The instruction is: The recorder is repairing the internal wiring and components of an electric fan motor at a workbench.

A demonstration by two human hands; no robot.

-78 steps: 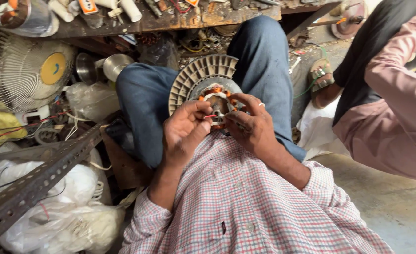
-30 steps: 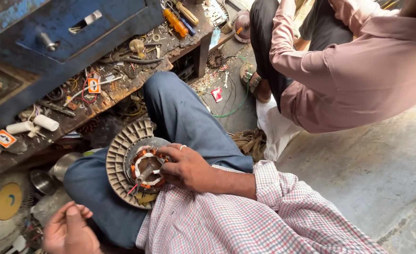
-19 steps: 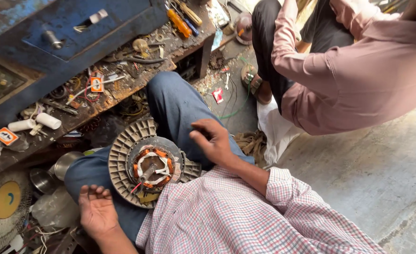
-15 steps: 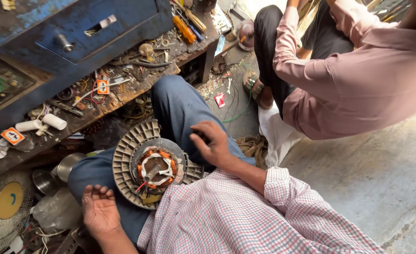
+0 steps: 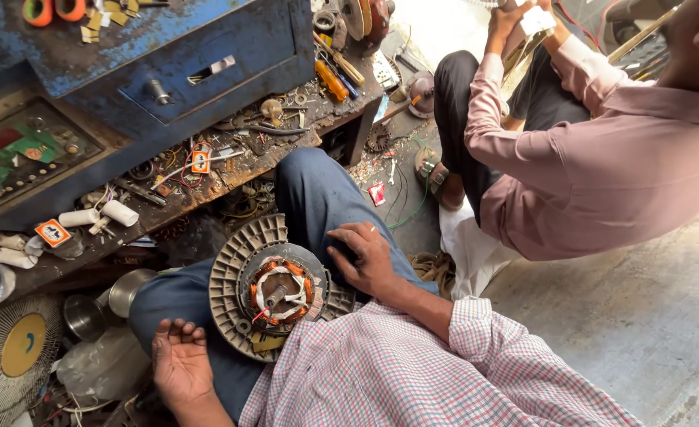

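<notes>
A round ribbed fan motor (image 5: 274, 289) with orange copper windings and a centre shaft lies in my lap between my jeans-clad knees. My right hand (image 5: 365, 257) rests on my right thigh beside the motor's rim, fingers spread, holding nothing. My left hand (image 5: 179, 364) lies palm up on my left thigh, just left of and below the motor, fingers loosely curled and empty. Neither hand touches the windings.
A cluttered low wooden shelf (image 5: 231, 170) with tools, wire and white cylinders runs in front of my knees, under a blue metal box (image 5: 167, 55). A person in a pink shirt (image 5: 602, 158) sits at the right. A fan grille (image 5: 9, 356) and steel bowls (image 5: 104, 304) are at the left.
Both hands came off the motor: the left dropped to the left thigh palm up, the right slid off onto the right thigh. The view has tilted slightly.
</notes>
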